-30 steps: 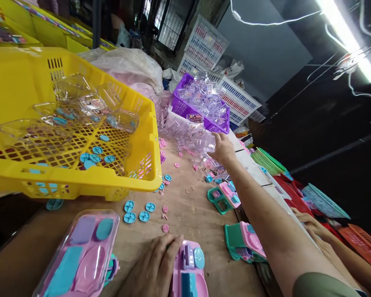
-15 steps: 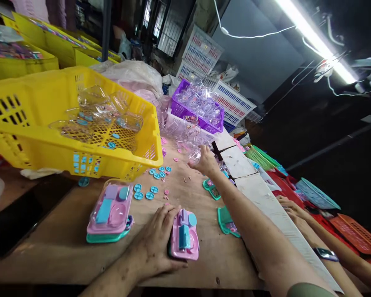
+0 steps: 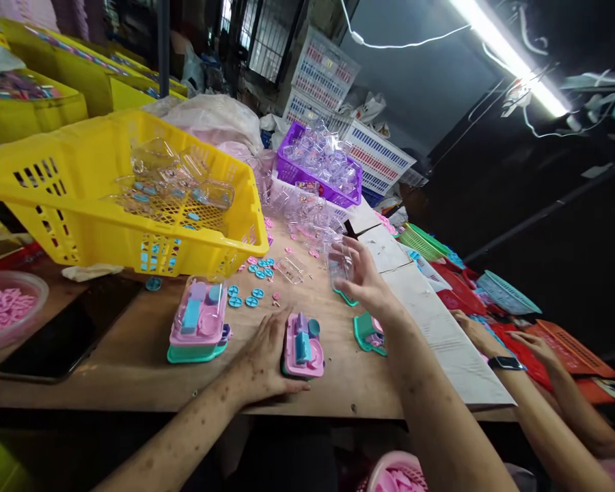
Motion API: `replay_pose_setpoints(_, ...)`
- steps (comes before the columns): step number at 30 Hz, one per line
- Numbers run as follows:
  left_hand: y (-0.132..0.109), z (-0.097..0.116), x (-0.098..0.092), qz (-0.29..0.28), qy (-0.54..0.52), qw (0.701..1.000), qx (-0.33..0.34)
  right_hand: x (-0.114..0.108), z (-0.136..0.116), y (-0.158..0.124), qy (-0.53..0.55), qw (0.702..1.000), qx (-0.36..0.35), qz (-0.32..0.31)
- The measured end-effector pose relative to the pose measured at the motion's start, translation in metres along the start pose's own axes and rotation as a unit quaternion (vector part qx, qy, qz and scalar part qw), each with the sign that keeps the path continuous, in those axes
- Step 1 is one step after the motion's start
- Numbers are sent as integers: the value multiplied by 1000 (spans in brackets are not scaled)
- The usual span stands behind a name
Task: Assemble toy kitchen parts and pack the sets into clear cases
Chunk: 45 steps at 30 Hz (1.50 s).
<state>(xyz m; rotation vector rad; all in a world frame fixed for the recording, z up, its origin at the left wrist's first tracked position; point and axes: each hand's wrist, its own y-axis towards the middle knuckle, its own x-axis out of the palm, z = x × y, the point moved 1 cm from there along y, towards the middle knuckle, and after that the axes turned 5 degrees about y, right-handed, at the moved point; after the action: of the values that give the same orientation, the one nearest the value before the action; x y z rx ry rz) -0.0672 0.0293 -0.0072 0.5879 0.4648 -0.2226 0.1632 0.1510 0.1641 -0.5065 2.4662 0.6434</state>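
Pink toy set (image 3: 304, 348) at six o'clock, left hand (image 3: 264, 357) clamped round it, probably for steadiness — right hand (image 3: 365, 279) pinching a clear cover (image 3: 335, 268), one o'clock from there.

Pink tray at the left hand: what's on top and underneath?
On the pink tray sit a purple piece, a blue block and a round teal piece. Underneath is mostly covered by the tray and cannot be made out.

pink-topped toy (image 3: 303, 348), clear plastic cover (image 3: 336, 266), apart
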Motion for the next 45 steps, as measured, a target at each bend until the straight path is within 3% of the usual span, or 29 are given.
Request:
replay_pose_setpoints(2,0,1,-1,-2,-7,1000,-4,6,-30,-37,65,997,-33,-35)
replay_pose_setpoints(5,1,5,-4,-2,-28,999,-23,17,-63,-83,69,995,-37,-59)
replay_pose_setpoints(10,1,7,-3,14,-13,999,-34,25,-92,-114,-100,986,-28,-132)
replay_pose_setpoints(13,1,5,1,12,2,1000,-24,29,-97,-114,-147,965,-25,-214)
replay_pose_setpoints(17,1,3,4,25,15,1000,-10,48,-95,-112,-172,961,-14,-217)
replay_pose_setpoints(19,1,4,5,38,26,999,15,64,-91,-113,-182,966,-12,-183)
replay_pose_setpoints(23,-1,8,8,51,47,997,27,92,-81,-114,-211,977,-9,-31)
replay_pose_setpoints(27,-2,11,6,55,47,997,-6,94,-79,-108,-233,971,-50,28)
replay_pose_setpoints(33,2,15,-3,31,8,999,-14,81,-79,-91,-246,968,-34,-23)
replay_pose_setpoints(39,3,15,-1,16,-17,999,-33,87,-80,-80,-305,950,-36,-62)
replay_pose_setpoints(45,0,14,0,15,-31,999,-28,94,-82,-81,-329,941,-50,-57)
